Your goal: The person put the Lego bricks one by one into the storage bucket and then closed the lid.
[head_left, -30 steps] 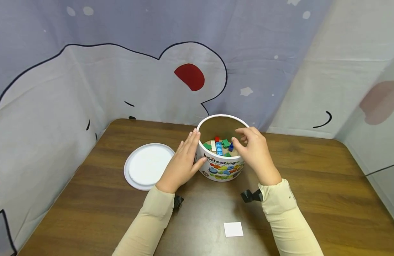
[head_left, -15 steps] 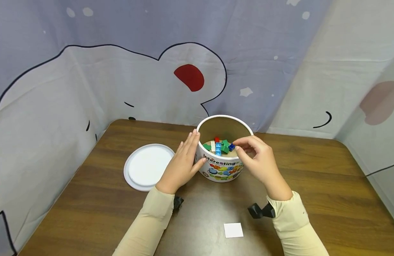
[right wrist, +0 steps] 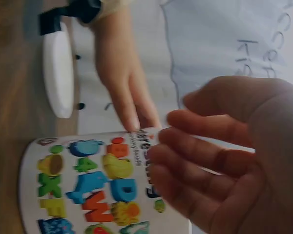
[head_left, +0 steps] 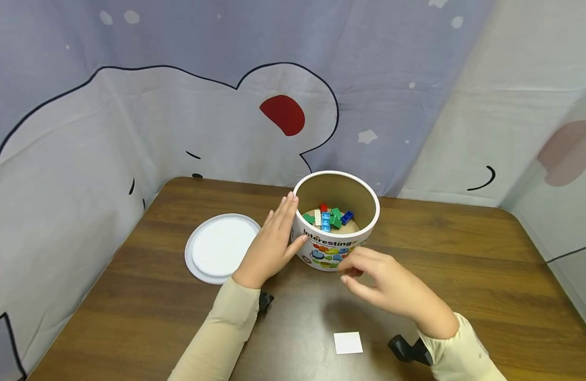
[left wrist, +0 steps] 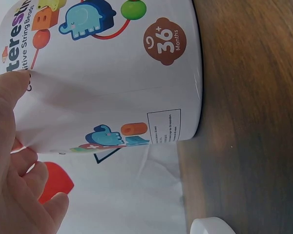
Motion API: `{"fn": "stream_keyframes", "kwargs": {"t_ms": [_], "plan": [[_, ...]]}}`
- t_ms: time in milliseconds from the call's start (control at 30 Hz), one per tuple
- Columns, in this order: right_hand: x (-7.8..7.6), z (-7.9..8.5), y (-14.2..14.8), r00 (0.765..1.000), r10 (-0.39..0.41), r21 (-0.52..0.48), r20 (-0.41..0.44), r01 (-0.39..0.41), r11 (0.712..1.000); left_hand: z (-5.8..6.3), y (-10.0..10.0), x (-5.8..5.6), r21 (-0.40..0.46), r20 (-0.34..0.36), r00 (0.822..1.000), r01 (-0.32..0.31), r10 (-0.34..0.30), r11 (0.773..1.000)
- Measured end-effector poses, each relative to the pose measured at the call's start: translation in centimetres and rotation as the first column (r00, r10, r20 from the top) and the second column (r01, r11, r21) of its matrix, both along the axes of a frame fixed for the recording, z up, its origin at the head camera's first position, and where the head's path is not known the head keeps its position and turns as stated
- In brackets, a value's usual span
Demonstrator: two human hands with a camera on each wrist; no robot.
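Observation:
A round white tub [head_left: 328, 248] printed with coloured shapes stands at the back of the table. On its floor lie a dark blue brick [head_left: 347, 217], a light blue brick [head_left: 325, 221], a white brick [head_left: 317, 217], a red brick [head_left: 323, 207] and several green bricks [head_left: 336, 219]. My left hand [head_left: 270, 241] rests flat along the tub's left side, fingers straight and thumb on the front wall. In front of the tub, my right hand [head_left: 383, 280] hovers over the table with loosely bent fingers and nothing in them; the right wrist view shows it beside the printed wall.
A white round lid [head_left: 221, 248] lies on the table left of the tub, close by my left forearm. Nearer to me is a small white card [head_left: 348, 343] on the wooden table [head_left: 488, 275]. A patterned cloth [head_left: 202, 121] hangs behind the table's back edge.
My right hand has let go of the dark blue brick inside the tub and drawn back out, toward me and lower right. The left hand stays at the tub's side.

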State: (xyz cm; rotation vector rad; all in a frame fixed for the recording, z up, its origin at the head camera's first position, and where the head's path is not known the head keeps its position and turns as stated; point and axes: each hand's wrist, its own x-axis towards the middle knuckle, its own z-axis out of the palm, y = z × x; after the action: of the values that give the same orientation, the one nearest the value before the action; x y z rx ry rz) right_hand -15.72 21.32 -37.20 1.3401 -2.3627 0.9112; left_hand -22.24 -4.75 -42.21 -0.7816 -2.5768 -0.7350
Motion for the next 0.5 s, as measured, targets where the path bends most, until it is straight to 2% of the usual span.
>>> {"fn": "stream_keyframes", "kwargs": {"t_ms": [133,267,400,500], "plan": [[0.7,-0.8,-0.1,1.000,0.000,0.176,0.004,-0.001,0.984,-0.1,0.0,-0.1,-0.007,0.005,1.000,0.001,-0.001,1.000],[1.1,-1.7,-0.3,0.997,0.024,0.324,0.069,-0.045,0.945,-0.1,0.0,-0.1,-0.009,-0.003,1.000,0.003,-0.003,1.000],[1.7,-2.5,-0.3,0.983,0.032,0.414,0.183,-0.107,0.904,-0.1,0.0,-0.1,-0.005,-0.009,1.000,0.008,-0.008,1.000],[2.2,-3.2,-0.4,0.972,0.019,0.452,0.236,-0.127,0.883,0.0,-0.1,-0.1,-0.008,-0.005,1.000,0.010,-0.010,1.000]]}}
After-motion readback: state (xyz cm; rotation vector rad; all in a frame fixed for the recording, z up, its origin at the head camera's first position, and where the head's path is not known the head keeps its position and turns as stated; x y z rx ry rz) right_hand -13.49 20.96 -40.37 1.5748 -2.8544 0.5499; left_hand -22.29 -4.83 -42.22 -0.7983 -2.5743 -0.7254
